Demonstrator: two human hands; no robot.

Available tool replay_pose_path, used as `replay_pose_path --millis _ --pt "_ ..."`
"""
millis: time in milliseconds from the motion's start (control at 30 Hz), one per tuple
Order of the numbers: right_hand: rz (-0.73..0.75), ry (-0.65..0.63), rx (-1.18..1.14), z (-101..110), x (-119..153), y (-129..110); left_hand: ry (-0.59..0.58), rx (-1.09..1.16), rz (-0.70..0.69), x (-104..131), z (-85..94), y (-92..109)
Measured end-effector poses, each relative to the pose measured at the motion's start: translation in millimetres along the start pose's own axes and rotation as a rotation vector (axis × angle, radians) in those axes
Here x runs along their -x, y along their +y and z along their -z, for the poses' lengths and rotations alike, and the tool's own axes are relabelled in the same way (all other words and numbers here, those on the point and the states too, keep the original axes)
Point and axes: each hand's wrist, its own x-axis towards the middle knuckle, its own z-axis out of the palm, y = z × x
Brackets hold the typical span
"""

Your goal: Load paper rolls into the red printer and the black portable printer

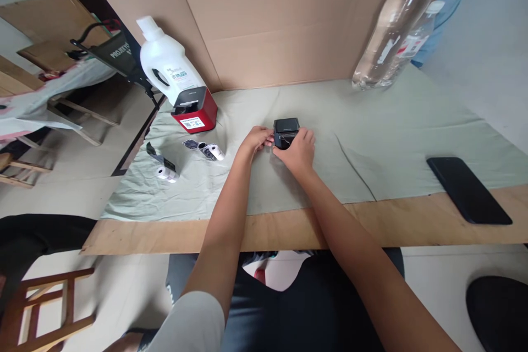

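A small black device with a raised lid, which looks like a portable receipt printer, sits on the cloth in front of me. My right hand is wrapped round its right side and front, thumb across the near edge. From the left, my left hand holds its side with curled fingers; their tips are partly hidden. Further left stands a red and black box-shaped printer with a white label. Two small white paper rolls, one nearer roll and one farther roll, lie beside dark strips of wrapping.
A white detergent bottle stands behind the red printer. Clear plastic bottles lean at the back right against a cardboard panel. A black phone lies over the wooden front edge at the right.
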Motion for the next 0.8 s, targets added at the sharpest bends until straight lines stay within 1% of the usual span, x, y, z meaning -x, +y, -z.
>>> replay_pose_path --millis 133,233,400,567,667,800 --pt "0.002 0.016 -0.016 -2 1 2 -0.003 0.007 -0.001 2 -0.7 -2" --pt "0.000 0.022 -0.027 -2 1 3 -0.018 0.023 -0.036 11 -0.1 0" --pt "0.008 0.023 -0.029 -2 1 3 -0.047 -0.043 -0.066 29 6.1 9" --pt "0.013 0.025 -0.047 -4 1 3 -0.068 -0.047 -0.079 40 10.5 17" --pt "0.012 0.036 -0.047 -5 1 3 -0.059 -0.037 -0.084 39 11.9 21" --pt "0.008 0.036 -0.036 -6 2 3 -0.035 -0.031 -0.127 30 10.8 25"
